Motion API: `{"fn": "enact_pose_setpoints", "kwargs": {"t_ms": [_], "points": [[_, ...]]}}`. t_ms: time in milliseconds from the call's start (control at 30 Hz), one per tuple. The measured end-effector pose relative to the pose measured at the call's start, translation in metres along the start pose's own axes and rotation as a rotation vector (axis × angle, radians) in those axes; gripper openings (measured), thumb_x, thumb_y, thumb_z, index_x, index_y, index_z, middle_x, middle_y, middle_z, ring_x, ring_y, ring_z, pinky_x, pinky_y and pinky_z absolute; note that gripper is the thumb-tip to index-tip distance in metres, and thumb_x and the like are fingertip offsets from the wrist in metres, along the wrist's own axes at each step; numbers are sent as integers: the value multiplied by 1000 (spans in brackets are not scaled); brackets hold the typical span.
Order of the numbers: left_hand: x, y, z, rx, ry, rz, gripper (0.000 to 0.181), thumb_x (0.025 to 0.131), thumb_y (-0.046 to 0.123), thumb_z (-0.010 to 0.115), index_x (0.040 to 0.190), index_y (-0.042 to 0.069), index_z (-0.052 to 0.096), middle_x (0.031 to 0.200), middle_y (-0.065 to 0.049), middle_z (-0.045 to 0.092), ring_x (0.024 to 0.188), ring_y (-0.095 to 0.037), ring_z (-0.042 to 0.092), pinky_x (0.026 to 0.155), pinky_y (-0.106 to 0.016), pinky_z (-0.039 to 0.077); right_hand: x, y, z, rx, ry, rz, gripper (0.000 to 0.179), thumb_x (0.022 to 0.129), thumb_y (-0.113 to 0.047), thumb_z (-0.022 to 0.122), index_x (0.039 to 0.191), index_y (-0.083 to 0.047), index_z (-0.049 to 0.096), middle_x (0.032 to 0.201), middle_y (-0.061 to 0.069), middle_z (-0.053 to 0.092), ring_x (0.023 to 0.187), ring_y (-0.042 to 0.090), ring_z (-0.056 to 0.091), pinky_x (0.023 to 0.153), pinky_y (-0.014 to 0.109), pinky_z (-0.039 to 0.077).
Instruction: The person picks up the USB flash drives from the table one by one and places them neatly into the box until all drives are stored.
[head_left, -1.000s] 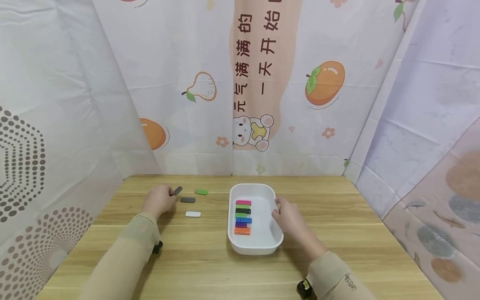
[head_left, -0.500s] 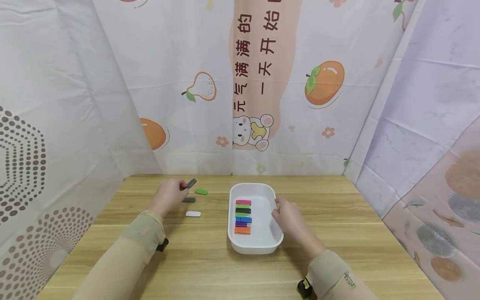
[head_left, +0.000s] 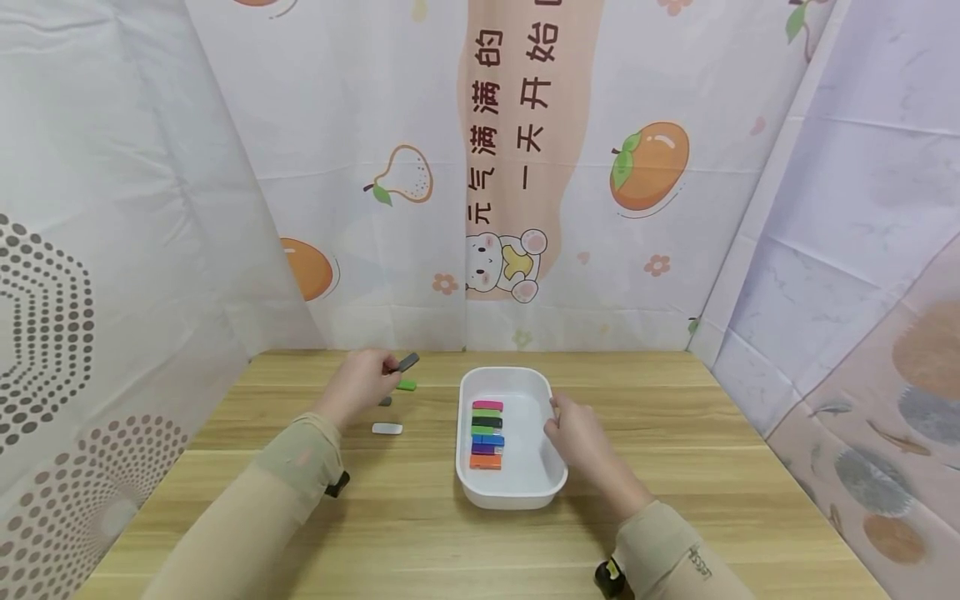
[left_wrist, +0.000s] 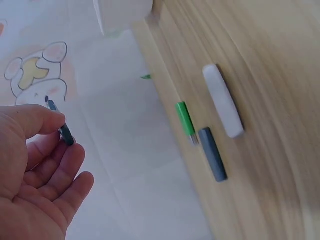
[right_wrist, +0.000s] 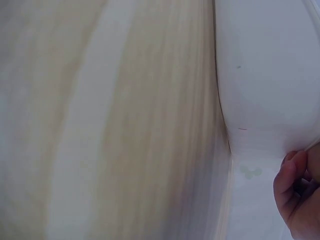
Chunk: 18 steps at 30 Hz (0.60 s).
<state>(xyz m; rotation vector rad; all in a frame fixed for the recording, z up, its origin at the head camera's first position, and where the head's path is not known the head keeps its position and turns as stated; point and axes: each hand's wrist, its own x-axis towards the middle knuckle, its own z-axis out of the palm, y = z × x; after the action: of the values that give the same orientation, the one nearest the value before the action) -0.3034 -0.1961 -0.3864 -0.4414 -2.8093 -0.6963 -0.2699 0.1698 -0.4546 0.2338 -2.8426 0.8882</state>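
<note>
My left hand pinches a dark grey USB flash drive between thumb and fingers, raised over the far left part of the table. Below it lie a green USB flash drive with its metal plug showing, a second dark grey stick and a white stick. In the head view the hand partly covers the green and grey ones. My right hand grips the right rim of a white plastic basin, fingers curled at its edge. Several colourful flash drives lie in a column along the basin's left side.
The wooden table ends at a printed curtain at the back, with more cloth hanging at both sides. A black device sits at the right wrist, another at the left.
My left hand has moved rightward and slightly away with the dark grey flash drive, passing over the other grey one toward the green one. The right hand and the basin have stayed put.
</note>
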Motion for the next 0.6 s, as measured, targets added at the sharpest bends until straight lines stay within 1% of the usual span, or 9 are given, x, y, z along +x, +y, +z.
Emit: {"fn": "enact_pose_setpoints", "kwargs": {"t_ms": [133, 267, 333, 400, 500, 533, 600], "points": [[3, 9, 2, -3, -3, 23, 6, 93, 12, 71, 87, 11, 71, 86, -2, 68, 71, -15, 59, 69, -36, 53, 0, 1, 0, -13, -1, 2, 39, 91, -6, 63, 128, 7, 60, 68, 1, 58, 58, 15, 56, 49, 27, 48], [4, 17, 2, -41, -32, 19, 6, 94, 11, 70, 89, 9, 71, 88, -5, 68, 62, -14, 59, 59, -34, 53, 1, 1, 1, -17, -2, -1, 40, 91, -7, 63, 128, 8, 60, 70, 1, 59, 60, 15, 56, 52, 27, 49], [5, 22, 2, -45, -47, 13, 6, 95, 11, 69, 90, 8, 71, 90, -6, 68, 62, -14, 59, 58, -33, 53, 1, 2, 1, -17, 0, -3, 40, 91, -7, 64, 128, 8, 60, 70, 1, 59, 61, 16, 57, 52, 27, 49], [7, 27, 3, -39, -55, 18, 6, 95, 11, 69, 90, 9, 71, 91, -5, 68, 67, -16, 61, 63, -35, 54, 1, 2, 1, -17, 1, -6, 40, 91, -7, 64, 128, 8, 60, 70, 1, 59, 61, 16, 56, 52, 28, 49], [9, 34, 4, 1, -47, 57, 5, 94, 12, 70, 91, 10, 73, 91, -3, 69, 80, -18, 61, 75, -38, 54, 2, 2, 1, -19, 4, -9, 40, 91, -7, 64, 128, 8, 60, 69, 1, 58, 60, 16, 56, 52, 27, 48], [10, 36, 5, 7, -47, 69, 5, 94, 13, 71, 91, 10, 73, 91, -2, 69, 83, -19, 61, 77, -39, 54, 2, 2, 1, -20, 5, -10, 40, 90, -7, 64, 128, 8, 60, 69, 1, 58, 60, 16, 56, 51, 27, 48], [12, 41, 7, 7, -50, 81, 4, 93, 13, 71, 92, 10, 73, 90, -2, 68, 84, -19, 61, 78, -39, 54, 2, 1, 1, -21, 3, -8, 40, 91, -7, 64, 128, 8, 60, 69, 1, 58, 59, 15, 56, 51, 27, 48]]}}
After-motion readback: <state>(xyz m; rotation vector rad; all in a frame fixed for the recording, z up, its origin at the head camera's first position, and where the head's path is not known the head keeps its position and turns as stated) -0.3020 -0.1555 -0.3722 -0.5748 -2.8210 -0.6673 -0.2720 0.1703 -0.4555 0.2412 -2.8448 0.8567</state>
